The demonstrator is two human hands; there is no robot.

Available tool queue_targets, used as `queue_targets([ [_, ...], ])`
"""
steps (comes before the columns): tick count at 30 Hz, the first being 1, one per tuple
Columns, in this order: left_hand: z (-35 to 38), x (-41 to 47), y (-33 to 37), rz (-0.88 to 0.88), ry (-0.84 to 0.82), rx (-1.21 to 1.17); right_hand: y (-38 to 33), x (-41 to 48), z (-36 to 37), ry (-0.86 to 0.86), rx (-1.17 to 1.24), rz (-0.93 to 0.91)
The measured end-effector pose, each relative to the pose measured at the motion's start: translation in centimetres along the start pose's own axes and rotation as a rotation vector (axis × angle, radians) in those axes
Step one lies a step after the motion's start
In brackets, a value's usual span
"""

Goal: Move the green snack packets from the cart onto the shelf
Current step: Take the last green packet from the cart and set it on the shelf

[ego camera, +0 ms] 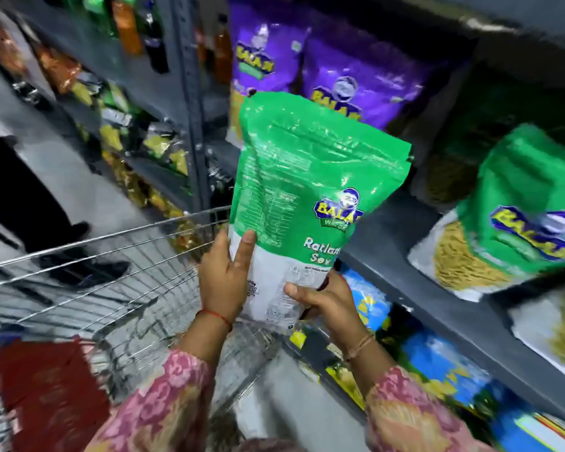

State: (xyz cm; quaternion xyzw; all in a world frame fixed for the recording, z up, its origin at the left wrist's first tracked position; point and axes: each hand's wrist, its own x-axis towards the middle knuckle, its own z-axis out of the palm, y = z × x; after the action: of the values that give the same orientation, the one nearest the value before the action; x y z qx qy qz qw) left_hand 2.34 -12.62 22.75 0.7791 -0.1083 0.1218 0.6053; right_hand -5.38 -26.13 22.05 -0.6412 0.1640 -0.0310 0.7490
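Behind green packet (307, 177), apparently purple packets (356, 79)

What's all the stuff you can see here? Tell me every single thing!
Held green packet: one, green and white, middle, between cart and shelf.
Shelved green packet: one, green with yellow snack showing, right, on the grey shelf.
Purple packets: two, purple, the shelf above.
Blue packets: several, blue and yellow, the shelf below.
Bottles: several, orange, green and dark, top left.
Cart: one, silver wire, lower left.
Red thing: one, blurred, at the cart's near end.
Another person's legs: dark, far left.
Left hand: holds the held packet's lower left edge.
Right hand: holds its bottom right.
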Motion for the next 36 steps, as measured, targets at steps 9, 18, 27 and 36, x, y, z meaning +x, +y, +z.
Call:
queue_targets([
  [9,12.4,-14.0,7.5,-0.048,-0.118,-0.187,-1.3,-13.6,-15.9,0.214,-0.070,-0.108],
  [18,21.8,-29.3,14.8,0.272,-0.580,-0.227,1.5,-29.8,-30.9,0.547,-0.023,-0.150],
  [27,34.7,-30.9,21.8,0.190,-1.163,-0.255,-0.5,-33.5,-41.5,0.896,-0.050,-0.237],
  [36,41.0,-29.8,23.0,0.024,-1.243,-0.235,-0.4,-30.5,-46.7,0.902,0.120,-0.221],
])
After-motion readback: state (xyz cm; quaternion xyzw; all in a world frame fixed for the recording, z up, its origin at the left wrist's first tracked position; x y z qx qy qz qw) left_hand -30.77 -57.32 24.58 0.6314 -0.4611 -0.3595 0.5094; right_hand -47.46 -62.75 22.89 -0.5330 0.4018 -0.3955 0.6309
